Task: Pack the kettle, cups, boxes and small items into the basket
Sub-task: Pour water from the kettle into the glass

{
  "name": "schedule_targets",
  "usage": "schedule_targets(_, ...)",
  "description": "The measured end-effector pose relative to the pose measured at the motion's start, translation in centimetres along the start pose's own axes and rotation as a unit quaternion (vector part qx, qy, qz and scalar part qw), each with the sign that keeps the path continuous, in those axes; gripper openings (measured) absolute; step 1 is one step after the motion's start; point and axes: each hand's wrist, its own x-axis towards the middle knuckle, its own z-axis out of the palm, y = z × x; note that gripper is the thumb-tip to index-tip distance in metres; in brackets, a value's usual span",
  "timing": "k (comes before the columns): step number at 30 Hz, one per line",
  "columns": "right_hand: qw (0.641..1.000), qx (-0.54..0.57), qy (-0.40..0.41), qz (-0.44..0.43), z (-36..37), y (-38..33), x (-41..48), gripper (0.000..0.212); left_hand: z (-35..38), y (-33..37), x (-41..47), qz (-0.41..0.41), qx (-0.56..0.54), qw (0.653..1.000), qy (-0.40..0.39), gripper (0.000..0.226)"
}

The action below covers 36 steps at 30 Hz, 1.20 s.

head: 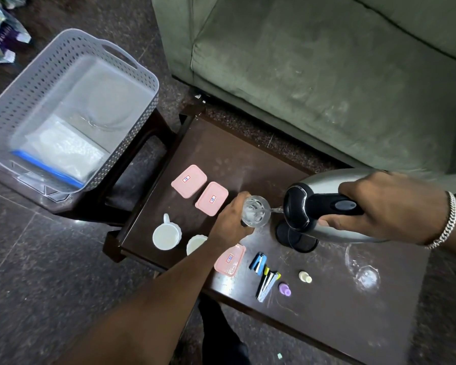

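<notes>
Hands are both gripping: the right hand (pixel 379 206) is tilting the kettle (pixel 316 204) by its handle, pouring into the glass (pixel 257 210) the left hand (pixel 231 219) is steadying on the surface (pixel 327 299), likely emptying it before packing into the basket (pixel 132 75).

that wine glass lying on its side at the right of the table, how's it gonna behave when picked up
The wine glass looks thin and clear, so it is probably fragile and light. Lying on its side on the smooth table, its round bowl would likely roll in an arc if nudged. The bare glass may be slippery; lifting by the stem seems safer.
</notes>
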Motion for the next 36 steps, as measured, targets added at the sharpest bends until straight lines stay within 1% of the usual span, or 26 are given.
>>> schedule_targets(5,1.0,0.004,0.006,0.006,-0.6,0.2,-0.2,0.072,0.0,0.0,0.0,0.001,0.001,1.0,-0.003,0.077)
schedule_targets(18,0.999,-0.033,-0.001,-0.005,-1.5,-0.1,-0.8,0.08,-0.1,0.1,0.0,-0.003,0.01,1.0,-0.001,0.075)
schedule_targets(27,0.999,-0.037,-0.018,-0.015,-2.0,-0.2,-0.6,0.072,-0.1,0.0,0.0,-0.001,0.01,1.0,-0.004,0.076)
schedule_targets(36,0.998,0.044,-0.043,-0.003,-0.1,2.2,1.0,0.082,-0.1,-0.2,0.2,0.0,0.011,1.0,-0.007,0.076)
